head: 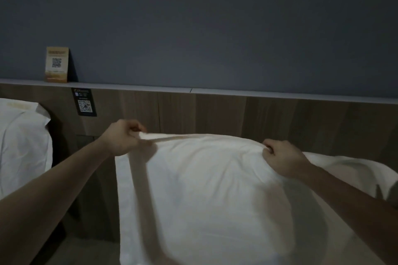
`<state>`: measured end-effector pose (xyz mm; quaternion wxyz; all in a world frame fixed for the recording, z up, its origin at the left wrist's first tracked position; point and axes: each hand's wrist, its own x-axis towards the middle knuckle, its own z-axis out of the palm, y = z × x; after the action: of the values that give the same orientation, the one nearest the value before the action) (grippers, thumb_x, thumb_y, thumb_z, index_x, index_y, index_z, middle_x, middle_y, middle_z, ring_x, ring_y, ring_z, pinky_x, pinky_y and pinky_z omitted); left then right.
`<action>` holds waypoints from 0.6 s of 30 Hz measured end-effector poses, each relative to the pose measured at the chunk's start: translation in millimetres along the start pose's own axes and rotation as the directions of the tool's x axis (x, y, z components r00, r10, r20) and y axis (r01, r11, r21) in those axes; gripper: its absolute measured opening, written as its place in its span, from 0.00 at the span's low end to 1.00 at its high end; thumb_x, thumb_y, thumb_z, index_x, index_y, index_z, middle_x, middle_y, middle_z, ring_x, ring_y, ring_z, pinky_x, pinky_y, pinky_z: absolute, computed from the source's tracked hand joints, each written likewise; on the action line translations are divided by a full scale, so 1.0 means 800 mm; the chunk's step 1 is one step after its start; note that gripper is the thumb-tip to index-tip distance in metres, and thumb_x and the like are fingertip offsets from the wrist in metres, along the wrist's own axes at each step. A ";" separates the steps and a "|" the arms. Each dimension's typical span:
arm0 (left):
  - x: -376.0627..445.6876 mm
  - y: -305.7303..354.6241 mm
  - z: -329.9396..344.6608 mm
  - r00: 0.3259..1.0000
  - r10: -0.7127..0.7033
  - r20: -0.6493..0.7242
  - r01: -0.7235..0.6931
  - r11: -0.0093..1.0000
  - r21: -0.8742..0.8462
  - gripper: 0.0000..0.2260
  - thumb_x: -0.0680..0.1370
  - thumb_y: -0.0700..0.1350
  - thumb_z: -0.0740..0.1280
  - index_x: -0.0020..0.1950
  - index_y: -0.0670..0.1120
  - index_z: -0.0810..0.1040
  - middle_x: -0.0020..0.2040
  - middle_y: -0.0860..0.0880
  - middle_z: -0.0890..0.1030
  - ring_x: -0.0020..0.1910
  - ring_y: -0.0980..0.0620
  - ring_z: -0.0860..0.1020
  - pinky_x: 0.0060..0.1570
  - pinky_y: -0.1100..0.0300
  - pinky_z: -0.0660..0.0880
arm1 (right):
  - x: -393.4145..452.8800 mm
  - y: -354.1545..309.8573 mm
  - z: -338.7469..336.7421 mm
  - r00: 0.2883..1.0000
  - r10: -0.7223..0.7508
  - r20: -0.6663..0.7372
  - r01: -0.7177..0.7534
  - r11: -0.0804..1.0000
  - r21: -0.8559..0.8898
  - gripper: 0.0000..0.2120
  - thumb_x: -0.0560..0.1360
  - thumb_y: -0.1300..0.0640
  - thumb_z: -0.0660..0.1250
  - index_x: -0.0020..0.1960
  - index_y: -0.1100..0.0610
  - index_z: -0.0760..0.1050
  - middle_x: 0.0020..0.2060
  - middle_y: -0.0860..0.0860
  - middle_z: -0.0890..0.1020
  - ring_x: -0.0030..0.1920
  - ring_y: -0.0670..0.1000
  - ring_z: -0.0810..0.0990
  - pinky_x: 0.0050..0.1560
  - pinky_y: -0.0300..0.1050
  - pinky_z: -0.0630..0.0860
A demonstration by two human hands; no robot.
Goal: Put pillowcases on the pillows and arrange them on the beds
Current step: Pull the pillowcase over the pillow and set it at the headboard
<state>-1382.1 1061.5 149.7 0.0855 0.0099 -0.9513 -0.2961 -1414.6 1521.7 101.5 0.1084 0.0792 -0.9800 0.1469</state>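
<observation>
Far left: white cased pillow (21, 142) on the neighbouring bed, cut off by the frame edge. Left hand (121, 139) fisted tight on the top-left corner of the white fabric pillowcase (215, 189), pulling it taut. Right hand (282, 158) pinched shut on the top edge. Pillowcase held up before the wooden headboard (237, 114); lower edge out of frame, bed beneath hidden. Dim light, QR card (57, 64) text unreadable.

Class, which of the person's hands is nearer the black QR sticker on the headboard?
Left. The left hand grips the pillowcase just below-right of the black QR sticker; the right hand is far right.
</observation>
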 end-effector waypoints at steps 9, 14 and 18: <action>0.043 0.004 0.027 0.976 0.019 -0.219 -0.010 0.999 0.040 0.19 0.83 0.50 0.66 0.34 0.44 0.75 0.31 0.48 0.78 0.33 0.47 0.76 0.32 0.57 0.69 | 0.006 0.066 0.001 0.929 0.056 -0.366 -0.110 0.986 -0.128 0.15 0.82 0.48 0.54 0.42 0.53 0.71 0.34 0.57 0.81 0.38 0.64 0.82 0.42 0.54 0.79; 0.078 0.034 0.026 0.949 0.014 -0.316 -0.023 0.999 -0.026 0.15 0.85 0.53 0.62 0.43 0.48 0.79 0.40 0.46 0.81 0.44 0.43 0.79 0.44 0.54 0.71 | 0.061 0.076 -0.039 0.892 0.082 -0.445 -0.090 0.996 0.001 0.19 0.83 0.42 0.55 0.42 0.53 0.74 0.39 0.59 0.84 0.43 0.65 0.82 0.44 0.53 0.79; 0.104 0.047 0.018 0.943 0.003 -0.334 -0.003 1.000 0.000 0.18 0.84 0.57 0.59 0.41 0.49 0.79 0.40 0.44 0.82 0.46 0.39 0.80 0.47 0.52 0.73 | 0.097 0.081 -0.072 0.889 0.093 -0.447 -0.092 0.995 0.023 0.18 0.81 0.44 0.60 0.40 0.55 0.76 0.36 0.55 0.84 0.42 0.63 0.81 0.42 0.51 0.78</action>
<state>-1465.5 1094.7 172.7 0.2458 0.0587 -0.9230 -0.2902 -1490.8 1590.9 156.1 0.3240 -0.0033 -0.9312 0.1668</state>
